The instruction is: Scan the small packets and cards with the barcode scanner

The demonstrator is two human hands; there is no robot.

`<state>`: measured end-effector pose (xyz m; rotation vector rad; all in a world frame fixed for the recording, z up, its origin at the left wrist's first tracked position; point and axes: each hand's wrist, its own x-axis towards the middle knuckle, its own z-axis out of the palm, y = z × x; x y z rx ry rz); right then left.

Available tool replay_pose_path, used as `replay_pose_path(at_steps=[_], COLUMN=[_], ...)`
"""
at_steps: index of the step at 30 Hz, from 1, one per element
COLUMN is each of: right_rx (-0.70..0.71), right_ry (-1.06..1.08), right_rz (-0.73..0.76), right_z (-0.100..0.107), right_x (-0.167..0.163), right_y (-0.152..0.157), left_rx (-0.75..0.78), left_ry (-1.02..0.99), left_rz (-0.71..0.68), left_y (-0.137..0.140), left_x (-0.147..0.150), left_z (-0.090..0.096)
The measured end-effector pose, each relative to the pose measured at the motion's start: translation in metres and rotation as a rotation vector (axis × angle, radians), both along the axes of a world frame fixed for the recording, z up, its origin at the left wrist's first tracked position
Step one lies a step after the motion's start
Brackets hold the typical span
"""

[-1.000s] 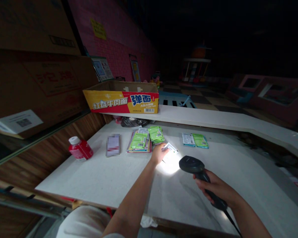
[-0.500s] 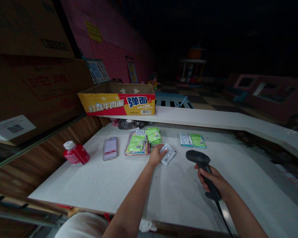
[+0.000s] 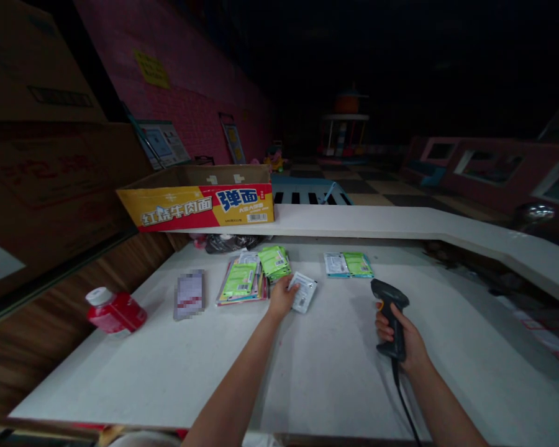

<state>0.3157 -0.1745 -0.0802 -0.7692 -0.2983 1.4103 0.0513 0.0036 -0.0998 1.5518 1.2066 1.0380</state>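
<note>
- Left hand (image 3: 282, 297): stretched fwd over the counter (image 3: 335, 372), fingers resting on a small white sachet (image 3: 304, 292) that lies flat; whether it is pinched or only pressed, can't tell in this dim light.
- Right hand (image 3: 403, 341): fist wrapped round the grip of a black barcode scanner (image 3: 390, 310), head pointing away from the person; cable trails back along the forearm.
- White sachet: mid-counter, just right of the green packet pile, well apart from the scanner.
- Pile of green packets (image 3: 242, 280): fanned stack, approx. centre-left of counter; a smaller green bunch (image 3: 274, 262) sits at its right far corner, just beside the left hand.
- Two flat packets, 1 blue-white + 1 green (image 3: 348, 264): side by side, far side of counter, beyond the scanner.
- Blurred flat item (image 3: 189, 293): left of the pile, lying flat.
- Red bottle w/ white cap (image 3: 115, 310): on its side, near the left edge.
- Yellow-red carton (image 3: 200, 203): open top, on the raised ledge behind the counter.
- Dark bag (image 3: 230, 242): tucked under that ledge, behind the pile.
- Brown cartons (image 3: 41, 167): stacked at far left.
</note>
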Motion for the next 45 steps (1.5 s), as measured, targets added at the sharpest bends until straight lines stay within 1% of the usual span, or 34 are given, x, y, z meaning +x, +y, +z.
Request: replay_pose_path(at_steps=[3,5,8,10,13,15,17,21,24,26,29,31,35,37,41,45], right_rx=[0.004,0.012,0.022,0.022,0.017,0.016,0.015,0.004,-0.002,-0.010,-0.021,-0.021,-0.012,-0.012,-0.011,-0.006], right_ry=[0.093,0.155,0.215,0.235,0.261,0.273,0.273,0.259,0.240,0.237,0.242,0.243,0.239,0.240,0.233,0.235], right_rz=[0.017,0.017,0.023,0.028,0.025,0.022,0.020,0.021,0.023,0.026,0.024,0.016,0.000,-0.005,-0.006,0.003], right_z=[-0.003,-0.006,-0.010,-0.013,-0.015,-0.016,-0.017,-0.016,-0.014,-0.011,-0.008,-0.006,-0.007,-0.008,-0.010,-0.010], right_x=[0.004,0.007,0.009,0.010,0.010,0.010,0.010,0.009,0.008,0.007,0.005,0.004,0.004,0.005,0.005,0.006], right_y=[0.003,0.005,0.007,0.009,0.011,0.012,0.013,0.014,0.014,0.014,0.015,0.015,0.016,0.017,0.017,0.016], left_rx=[-0.208,-0.335,-0.477,-0.557,-0.628,-0.605,-0.544,-0.468,-0.459,-0.446,-0.420,-0.371,-0.137,-0.077,-0.001,0.093], left_ry=[-0.232,-0.338,-0.484,-0.566,-0.593,-0.590,-0.581,-0.443,-0.347,-0.272,-0.153,-0.039,0.405,0.534,0.587,0.534], left_rz=[-0.012,-0.052,-0.091,-0.068,0.027,0.092,0.131,0.154,0.163,0.178,0.187,0.178,0.151,0.140,0.089,0.059], left_y=[0.002,0.002,0.004,0.007,0.013,0.017,0.022,0.033,0.038,0.039,0.038,0.036,0.031,0.029,0.026,0.021], left_x=[0.016,0.031,0.060,0.081,0.114,0.135,0.156,0.193,0.211,0.217,0.217,0.213,0.203,0.200,0.195,0.187], left_z=[0.005,0.013,0.028,0.036,0.044,0.046,0.048,0.051,0.050,0.048,0.045,0.046,0.054,0.056,0.056,0.057])
